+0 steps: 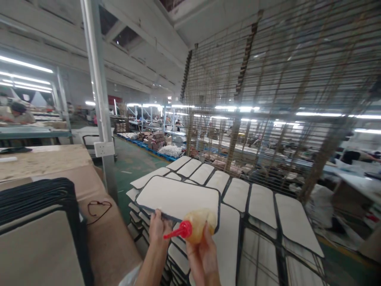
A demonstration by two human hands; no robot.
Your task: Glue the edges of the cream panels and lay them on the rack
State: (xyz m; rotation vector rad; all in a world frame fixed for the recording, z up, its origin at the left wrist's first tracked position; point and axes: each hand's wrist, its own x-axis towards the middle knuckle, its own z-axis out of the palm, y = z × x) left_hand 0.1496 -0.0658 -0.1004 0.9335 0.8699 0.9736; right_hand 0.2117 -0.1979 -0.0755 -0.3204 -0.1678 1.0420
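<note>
In the middle, a cream panel with rounded corners and a dark edge point(175, 195) is tilted above the rack. My left hand point(158, 229) pinches its near edge. My right hand point(202, 252) is wrapped round a squeeze bottle point(202, 224) of yellowish liquid, its red nozzle pointing left. The bottle hides part of the panel's near right edge; whether my right hand also touches the panel I cannot tell. Similar cream panels point(263, 204) lie side by side in layers on the wire rack below and beyond.
Left, a stack of dark-edged panels point(38, 242) and eyeglasses point(99, 208) lie on a brown-covered table point(111, 242). A metal post point(99, 99) with a socket box point(104, 149) rises beside it. Tall wire racks point(268, 91) tilt up at the right. A person point(19, 113) sits far left.
</note>
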